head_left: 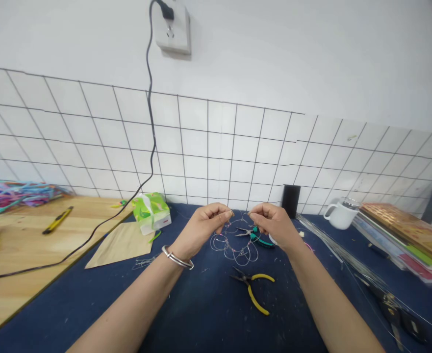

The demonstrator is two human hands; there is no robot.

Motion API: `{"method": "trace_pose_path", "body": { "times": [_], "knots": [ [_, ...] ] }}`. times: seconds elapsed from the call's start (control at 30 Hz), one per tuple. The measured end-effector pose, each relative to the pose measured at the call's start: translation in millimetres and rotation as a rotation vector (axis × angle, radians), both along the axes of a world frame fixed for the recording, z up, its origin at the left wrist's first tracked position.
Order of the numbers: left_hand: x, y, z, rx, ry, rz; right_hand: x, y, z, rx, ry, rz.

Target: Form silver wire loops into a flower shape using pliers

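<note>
Between my hands hangs a ring of thin silver wire bent into several loops (242, 255), above the dark blue mat. My left hand (213, 216), with a silver bangle (178, 258) on the wrist, pinches the wire ring's upper left part. At its upper right, my right hand (269, 223) pinches the same wire piece. Teal-handled pliers (263, 240) lie behind it, partly seen through the loops. Nearer to me, pliers with yellow handles (253, 289) rest on the mat with their handles spread.
A green tissue pack (151, 212) and a beige sheet (122, 245) lie left; a utility knife (58, 220) is on the wooden board (24, 255). At right are a white mug (342, 215), stacked books (407, 240), long wires (344, 255) and black-handled scissors (394, 311). A black cord (152, 122) hangs down.
</note>
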State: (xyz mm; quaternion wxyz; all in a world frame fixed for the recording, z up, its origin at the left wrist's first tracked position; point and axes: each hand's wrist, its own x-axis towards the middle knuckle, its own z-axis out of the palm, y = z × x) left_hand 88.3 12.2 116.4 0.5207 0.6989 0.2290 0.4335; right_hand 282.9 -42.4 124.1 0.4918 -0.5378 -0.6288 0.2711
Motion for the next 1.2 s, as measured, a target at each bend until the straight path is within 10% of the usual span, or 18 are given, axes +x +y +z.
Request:
{"method": "trace_pose_path", "body": {
  "times": [1.2],
  "knots": [
    [0.5,5.9,-5.4,0.002,0.024,-0.02,-6.9,0.5,-3.1,0.327,-0.425,-0.11]
  ]
}}
